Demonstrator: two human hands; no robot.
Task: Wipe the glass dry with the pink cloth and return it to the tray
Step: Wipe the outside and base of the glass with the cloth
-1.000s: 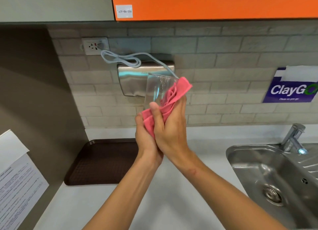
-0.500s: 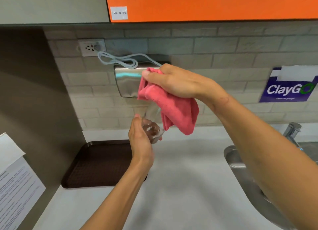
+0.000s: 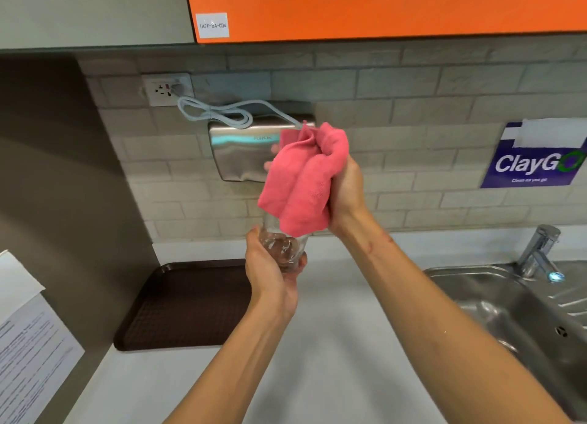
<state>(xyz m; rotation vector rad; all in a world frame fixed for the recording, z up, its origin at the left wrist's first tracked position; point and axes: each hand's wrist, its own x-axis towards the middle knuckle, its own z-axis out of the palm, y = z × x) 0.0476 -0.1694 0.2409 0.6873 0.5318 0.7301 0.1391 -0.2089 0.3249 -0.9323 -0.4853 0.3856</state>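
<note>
Above a white counter [image 3: 333, 344], your left hand [image 3: 270, 277] gripped the glass [image 3: 282, 249]; your right hand [image 3: 344, 192] clutched the cloth [image 3: 301, 182] draped over its rim.

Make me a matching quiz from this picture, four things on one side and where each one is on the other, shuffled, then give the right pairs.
Things:
1. glass
2. pink cloth
3. tray
4. tap

Places:
A. lying on the counter at left
B. gripped by the left hand
C. standing at the sink
D. bunched in the right hand

Pairs: 1-B, 2-D, 3-A, 4-C
</note>
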